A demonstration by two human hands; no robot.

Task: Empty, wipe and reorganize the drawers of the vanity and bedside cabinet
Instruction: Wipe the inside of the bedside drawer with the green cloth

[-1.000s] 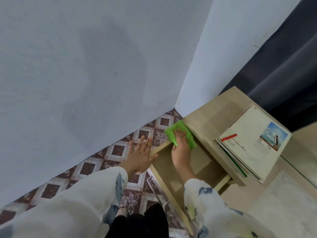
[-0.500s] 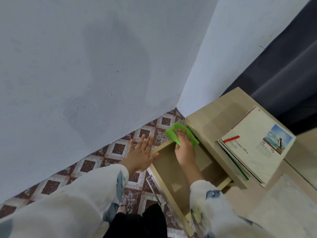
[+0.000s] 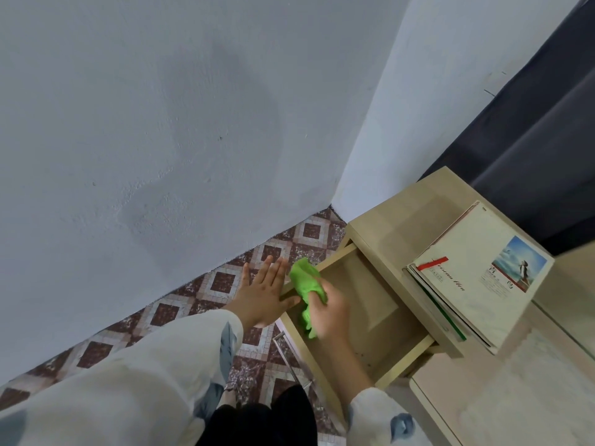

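Observation:
The bedside cabinet (image 3: 399, 226) of light wood stands in the room corner with its top drawer (image 3: 370, 304) pulled out and bare inside. My right hand (image 3: 331, 312) is over the drawer's left part and grips a bunched green cloth (image 3: 304, 281), which sticks up past the drawer's left wall. My left hand (image 3: 262, 291) lies flat with straight fingers against the outside of that left wall, thumb on the rim.
A stack of magazines (image 3: 473, 284) lies on the cabinet top at the right. A metal handle (image 3: 289, 362) shows on the drawer front. Patterned floor tiles (image 3: 222, 281) run along the white wall. A dark curtain (image 3: 531, 140) hangs behind the cabinet.
My right hand drew back from the drawer's far left corner toward me and gathered the flat cloth into a bunch. My left hand stayed on the drawer's side.

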